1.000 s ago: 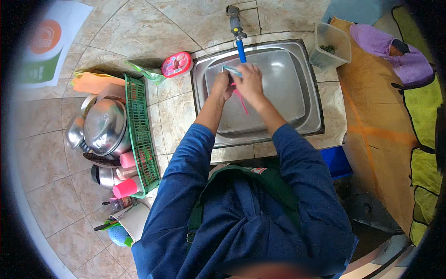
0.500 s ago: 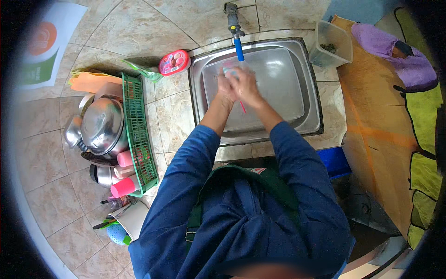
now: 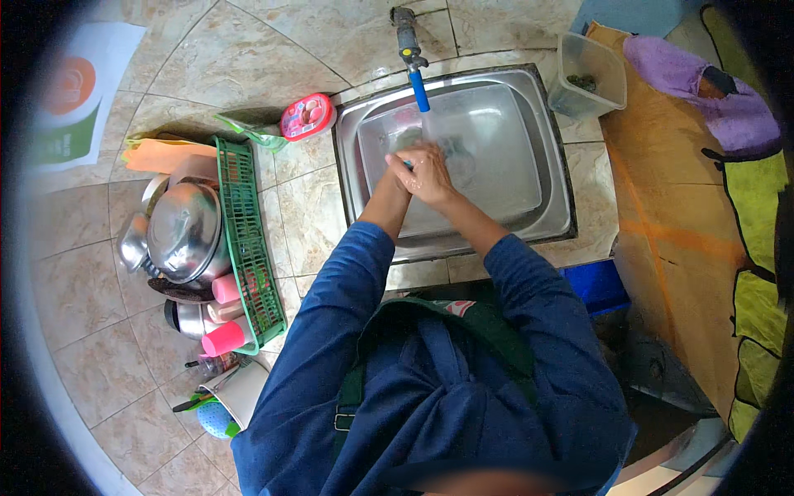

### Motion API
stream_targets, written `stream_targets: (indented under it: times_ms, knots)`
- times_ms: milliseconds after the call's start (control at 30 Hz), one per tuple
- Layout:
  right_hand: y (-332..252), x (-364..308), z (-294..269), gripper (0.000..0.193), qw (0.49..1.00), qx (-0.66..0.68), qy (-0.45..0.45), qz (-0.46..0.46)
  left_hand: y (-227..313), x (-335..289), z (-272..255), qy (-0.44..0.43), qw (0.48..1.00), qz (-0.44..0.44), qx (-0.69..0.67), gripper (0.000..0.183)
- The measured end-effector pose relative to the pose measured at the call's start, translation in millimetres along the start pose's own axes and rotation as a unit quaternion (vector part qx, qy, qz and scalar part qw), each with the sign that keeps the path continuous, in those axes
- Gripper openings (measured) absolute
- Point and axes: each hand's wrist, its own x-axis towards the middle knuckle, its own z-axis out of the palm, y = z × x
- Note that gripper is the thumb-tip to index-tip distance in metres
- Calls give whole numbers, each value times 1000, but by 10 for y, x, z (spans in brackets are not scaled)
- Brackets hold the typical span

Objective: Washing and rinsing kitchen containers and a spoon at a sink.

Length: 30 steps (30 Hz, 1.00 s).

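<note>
My right hand (image 3: 430,175) lies closed over my left hand (image 3: 399,183), above the near left part of the metal sink (image 3: 558,178). A small blue-green bit of something (image 3: 408,164) shows between them; its kind I cannot make out. The left fingers are mostly hidden under the right hand. Water drops glisten on the back of my right hand. Just beyond the hands, the tap (image 3: 409,41) ends in a blue spout (image 3: 419,91), with water splashing beneath it. In the sink lies a rectangular see-through tub or tray (image 3: 504,165), wet inside.
To the left stands a green dish rack (image 3: 240,240) with metal pots (image 3: 182,227) and pink cups (image 3: 223,339). A pink-lidded box (image 3: 307,116) sits by the sink's far left corner. A clear plastic container (image 3: 589,78) stands far right, beside cardboard (image 3: 662,223) and a purple cloth (image 3: 686,78).
My hands have come slightly nearer to me, and the right now covers the left. The thin pink stick below them is out of sight. Splashing water shows under the spout.
</note>
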Motion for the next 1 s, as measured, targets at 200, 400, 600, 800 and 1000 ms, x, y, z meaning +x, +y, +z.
stream_targets:
  times_ms: [200,400,600,800,1000]
  knots:
    - [433,-5,-59,22,961,52,-39,268,65,239,372,308,762,-377,-427,35]
    - [861,94,-61,32,946,49,24,319,165,324,165,296,830,-349,-319,33]
    - [972,314,-241,36,859,360,0,363,681,558,84,15,898,-319,303,28]
    - [399,153,139,23,999,27,-30,-12,395,44,60,319,801,-444,-242,34]
    - [816,-69,102,24,980,78,54,174,-25,73,314,302,794,-393,-353,25]
